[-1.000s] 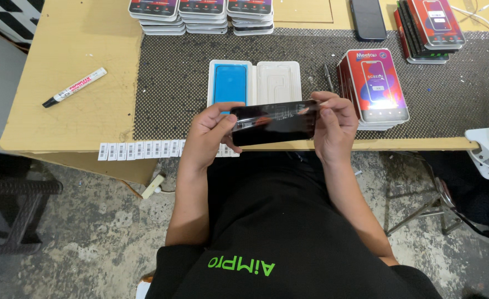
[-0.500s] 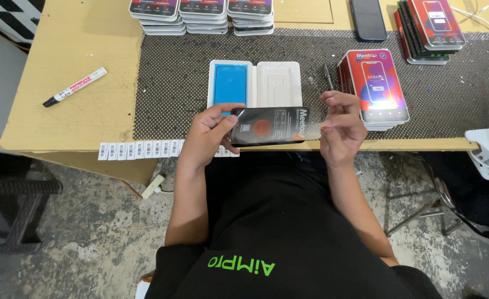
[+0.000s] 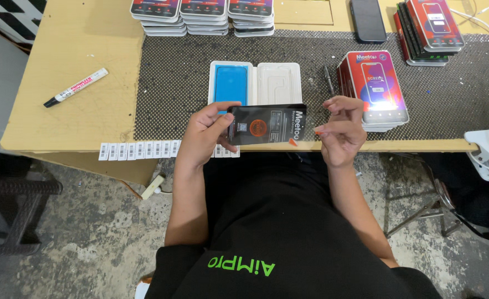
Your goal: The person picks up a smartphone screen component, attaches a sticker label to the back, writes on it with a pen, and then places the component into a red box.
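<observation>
Tan wooden desk [image 3: 61, 127] with dark mesh mat [image 3: 172, 94] over most of it. White marker pen [image 3: 76, 87] lies left, off the mat. Strip of barcode labels [image 3: 139, 149] along front edge. Open white tray [image 3: 255, 83] with blue insert mid-mat. Three stacks of flat boxes [image 3: 205, 15] at back. Red box stack [image 3: 374, 88] right, dark phone [image 3: 368, 19] behind it, fanned boxes [image 3: 430, 30] far right. White clamp [image 3: 485, 152] on the desk's right edge.

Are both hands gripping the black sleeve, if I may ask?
No, only the left hand holds the black sleeve; the right hand is off it.
</observation>
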